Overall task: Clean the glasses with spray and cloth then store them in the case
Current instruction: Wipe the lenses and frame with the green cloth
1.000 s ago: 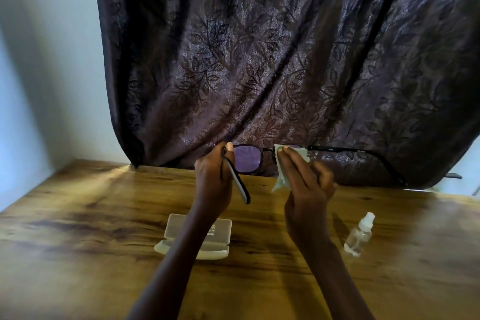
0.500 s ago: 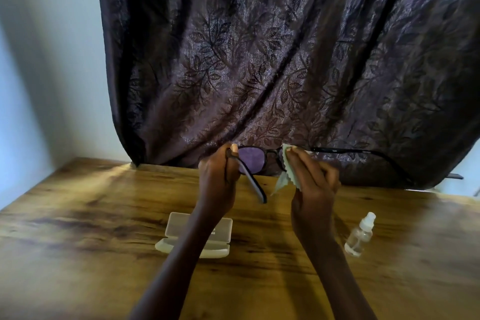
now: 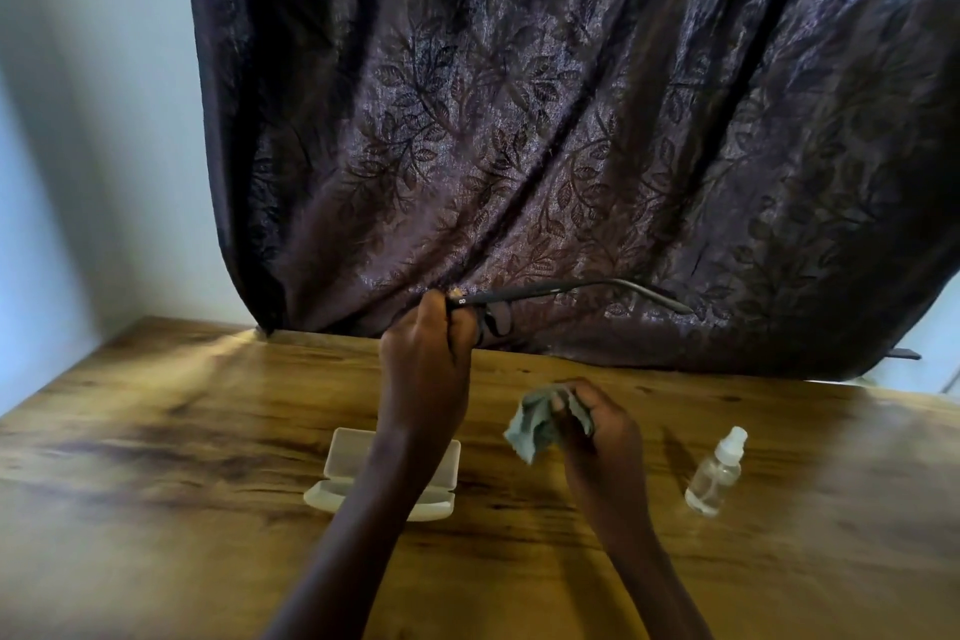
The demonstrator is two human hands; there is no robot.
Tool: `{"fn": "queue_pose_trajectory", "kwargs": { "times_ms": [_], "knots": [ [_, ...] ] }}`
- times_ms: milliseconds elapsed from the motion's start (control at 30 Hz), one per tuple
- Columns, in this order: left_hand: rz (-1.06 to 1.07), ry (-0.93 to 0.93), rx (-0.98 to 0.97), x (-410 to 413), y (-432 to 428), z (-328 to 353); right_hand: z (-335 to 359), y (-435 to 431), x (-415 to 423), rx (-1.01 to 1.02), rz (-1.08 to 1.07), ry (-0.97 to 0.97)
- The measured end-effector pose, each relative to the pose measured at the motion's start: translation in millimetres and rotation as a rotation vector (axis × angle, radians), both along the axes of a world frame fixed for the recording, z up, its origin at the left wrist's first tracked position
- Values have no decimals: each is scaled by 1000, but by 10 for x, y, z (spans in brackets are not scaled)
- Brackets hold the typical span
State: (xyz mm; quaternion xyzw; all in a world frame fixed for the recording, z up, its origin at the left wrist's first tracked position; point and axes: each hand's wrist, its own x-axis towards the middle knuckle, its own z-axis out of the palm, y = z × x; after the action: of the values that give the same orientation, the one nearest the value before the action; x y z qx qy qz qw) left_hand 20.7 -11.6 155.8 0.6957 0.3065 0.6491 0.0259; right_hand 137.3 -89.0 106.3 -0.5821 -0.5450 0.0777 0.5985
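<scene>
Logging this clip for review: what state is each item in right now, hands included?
glasses: held up off the table, one temple extended to the right
left hand: shut on the glasses
cloth: bunched up, off the lenses
right hand: shut on the cloth, low over the table
case: open, on the table
spray bottle: upright, capped, untouched

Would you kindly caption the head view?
Left hand raises glasses; right hand bunches cloth beside open case and spray bottle.
</scene>
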Motion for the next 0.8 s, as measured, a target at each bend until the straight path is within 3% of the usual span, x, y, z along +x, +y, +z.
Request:
{"fn": "queue_pose_trajectory", "kwargs": {
  "times_ms": [133,300,367,433,500,567,667,800],
  "knots": [
    [43,138,-136,-57,-8,-36,23,-88,25,-198,89,157],
    [123,209,-258,-51,-41,-28,396,-244,-125,21,259,415],
    [91,234,-280,-42,-67,-10,575,-241,-204,193,221,279],
    [54,297,-250,-35,-107,0,688,-154,-239,318,51,-92],
    [25,357,-234,-16,-136,8,697,-36,-293,300,-102,-463],
    [18,408,-223,-1,-143,16,646,55,-318,223,-233,-712],
    [35,434,-205,-29,-148,11,549,116,-309,164,-390,-861],
    [49,418,-198,-43,-186,7,538,115,-205,187,-469,-866]
  ]
}}
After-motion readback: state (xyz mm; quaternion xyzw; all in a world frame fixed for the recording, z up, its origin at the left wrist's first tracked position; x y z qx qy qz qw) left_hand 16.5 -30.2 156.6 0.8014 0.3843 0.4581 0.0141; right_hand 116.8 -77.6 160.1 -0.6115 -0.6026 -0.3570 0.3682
